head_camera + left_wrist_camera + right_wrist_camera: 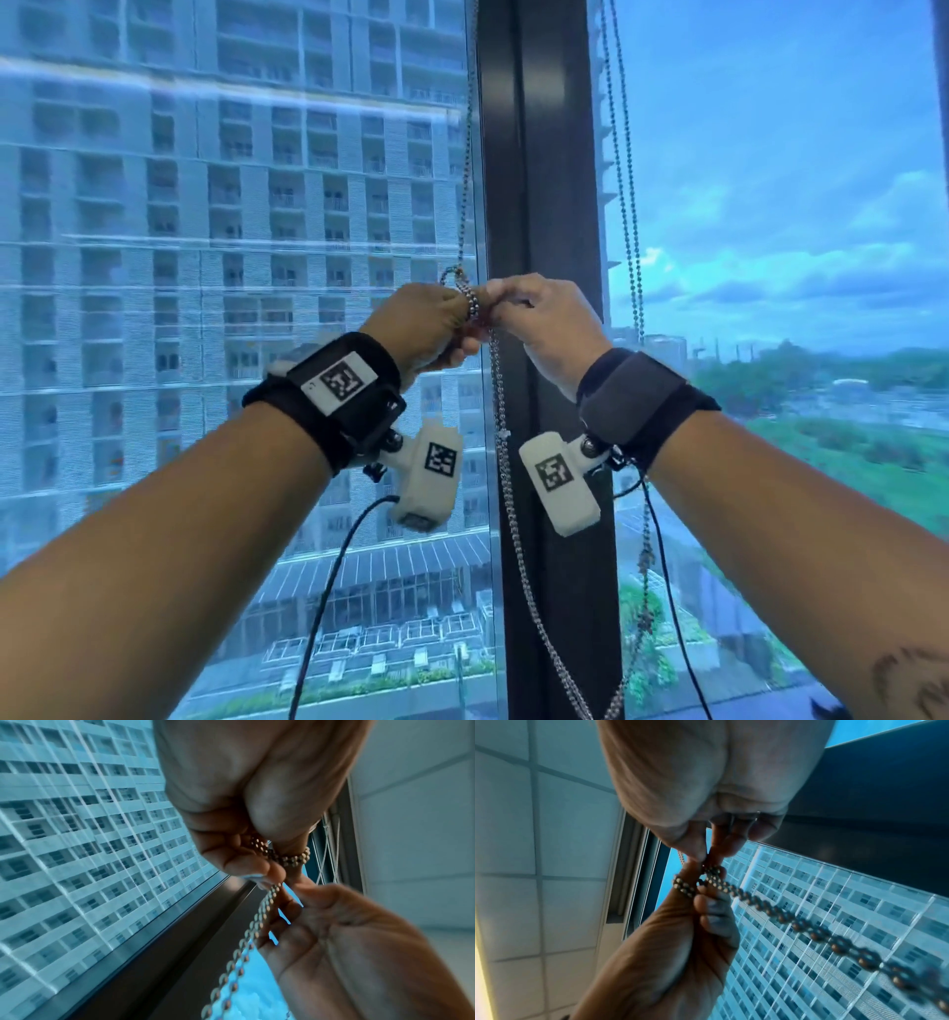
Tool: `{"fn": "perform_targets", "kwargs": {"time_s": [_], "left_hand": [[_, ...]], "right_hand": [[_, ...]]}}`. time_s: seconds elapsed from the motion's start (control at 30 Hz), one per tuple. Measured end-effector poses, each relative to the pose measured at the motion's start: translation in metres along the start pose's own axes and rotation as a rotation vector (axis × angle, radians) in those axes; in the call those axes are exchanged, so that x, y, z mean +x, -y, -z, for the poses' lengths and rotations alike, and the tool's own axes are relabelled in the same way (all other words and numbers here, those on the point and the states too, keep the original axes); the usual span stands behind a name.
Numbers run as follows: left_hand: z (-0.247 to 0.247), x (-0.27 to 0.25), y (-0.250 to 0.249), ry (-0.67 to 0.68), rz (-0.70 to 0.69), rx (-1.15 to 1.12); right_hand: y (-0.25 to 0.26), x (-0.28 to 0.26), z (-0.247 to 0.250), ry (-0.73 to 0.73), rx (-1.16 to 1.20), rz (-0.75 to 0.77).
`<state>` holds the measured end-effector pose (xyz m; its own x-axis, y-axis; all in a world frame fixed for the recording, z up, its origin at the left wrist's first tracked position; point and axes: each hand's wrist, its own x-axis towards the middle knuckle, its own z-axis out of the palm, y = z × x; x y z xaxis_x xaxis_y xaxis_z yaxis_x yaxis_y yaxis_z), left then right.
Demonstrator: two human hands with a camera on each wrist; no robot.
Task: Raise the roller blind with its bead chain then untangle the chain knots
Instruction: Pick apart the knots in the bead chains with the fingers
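A metal bead chain [464,169] hangs in front of the dark window post [539,154], and both hands hold it at chest height. My left hand [462,334] has chain coils wrapped round one finger [295,858] and pinches the strands below them. My right hand [498,308] pinches the knot [712,872] right against the left fingertips. In the right wrist view the coil [684,888] sits on the left finger. Two twisted strands [508,488] drop from the hands to a loop low down. The roller blind is out of view.
A second bead chain [624,180] hangs right of the post, with a tangled clump [644,560] low on it. Wrist camera cables [328,591] dangle under both arms. Window glass [231,257] lies close behind the hands.
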<state>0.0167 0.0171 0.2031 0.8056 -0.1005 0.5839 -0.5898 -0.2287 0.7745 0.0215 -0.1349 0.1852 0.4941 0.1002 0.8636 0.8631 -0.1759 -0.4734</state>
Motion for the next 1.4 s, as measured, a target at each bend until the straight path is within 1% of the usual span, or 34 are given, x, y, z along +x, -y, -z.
{"fn": "perform_targets", "kwargs": {"time_s": [0.07,0.13,0.17,0.2,0.23,0.3,0.33,0.37,0.43,0.5,0.53,0.6,0.67,0.77,0.83,0.87,0.9,0.97,1.0,1.03,1.1,1.2,1.3,1.4], "left_hand": [[-0.001,-0.004,0.003,-0.028,-0.021,0.004],[-0.003,-0.007,0.004,-0.071,-0.065,0.051],[-0.004,-0.008,0.003,-0.108,-0.102,0.114],[-0.004,-0.007,0.002,-0.156,-0.150,0.237],[-0.005,-0.006,0.001,-0.200,-0.204,0.410],[-0.009,-0.006,-0.004,-0.248,-0.275,0.732],[-0.012,-0.007,-0.006,-0.259,-0.296,0.817],[-0.014,-0.007,-0.007,-0.262,-0.315,0.856],[-0.018,-0.005,-0.007,-0.262,-0.351,0.878],[-0.016,-0.004,-0.009,-0.220,-0.356,0.768],[-0.013,-0.003,-0.011,-0.181,-0.338,0.647],[-0.007,-0.005,-0.018,-0.092,-0.257,0.362],[0.000,-0.005,-0.025,-0.012,-0.167,0.160],[0.011,-0.006,-0.035,0.069,-0.036,0.019],[0.018,-0.004,-0.039,0.096,0.052,-0.086],[0.020,-0.004,-0.040,0.097,0.086,-0.102],[0.020,-0.004,-0.040,0.078,0.092,-0.066],[0.018,-0.002,-0.037,-0.011,0.039,0.055],[0.015,-0.003,-0.035,-0.028,0.008,0.065],[0.012,-0.004,-0.032,-0.007,0.003,0.028],[0.007,-0.008,-0.027,0.070,0.055,-0.129],[0.008,-0.012,-0.020,0.097,0.123,-0.301],[0.010,-0.018,-0.016,0.043,0.120,-0.374],[0.009,-0.025,-0.007,-0.072,0.028,-0.304]], "right_hand": [[0.001,0.000,0.003,0.057,0.039,-0.056],[0.002,0.000,0.002,0.041,0.142,-0.160],[0.001,0.001,0.001,0.014,0.170,-0.197],[0.000,0.001,0.000,-0.003,0.150,-0.197],[0.000,0.001,-0.002,-0.010,0.066,-0.167],[0.000,-0.001,-0.006,-0.043,-0.112,-0.087],[0.000,-0.001,-0.007,-0.082,-0.152,-0.057],[0.002,0.001,-0.008,-0.114,-0.179,-0.025],[0.006,0.004,-0.010,-0.149,-0.249,0.005],[0.008,0.006,-0.010,-0.159,-0.258,-0.016],[0.008,0.006,-0.009,-0.160,-0.237,-0.043],[0.008,0.005,-0.007,-0.142,-0.178,-0.099],[0.009,0.004,-0.005,-0.119,-0.172,-0.121],[0.014,0.005,-0.003,-0.068,-0.267,-0.078],[0.015,0.005,-0.001,-0.014,-0.338,-0.076],[0.014,0.005,0.000,0.001,-0.367,-0.076],[0.013,0.004,0.001,0.008,-0.389,-0.073],[0.011,0.003,0.000,0.013,-0.421,-0.073],[0.010,0.001,-0.001,0.008,-0.426,-0.082],[0.008,0.001,-0.002,-0.002,-0.431,-0.094],[0.006,0.002,-0.002,-0.019,-0.458,-0.102],[0.006,0.004,-0.004,-0.006,-0.446,-0.101],[0.005,0.004,-0.004,0.026,-0.435,-0.128],[0.004,0.000,-0.005,0.026,-0.381,-0.143]]}}
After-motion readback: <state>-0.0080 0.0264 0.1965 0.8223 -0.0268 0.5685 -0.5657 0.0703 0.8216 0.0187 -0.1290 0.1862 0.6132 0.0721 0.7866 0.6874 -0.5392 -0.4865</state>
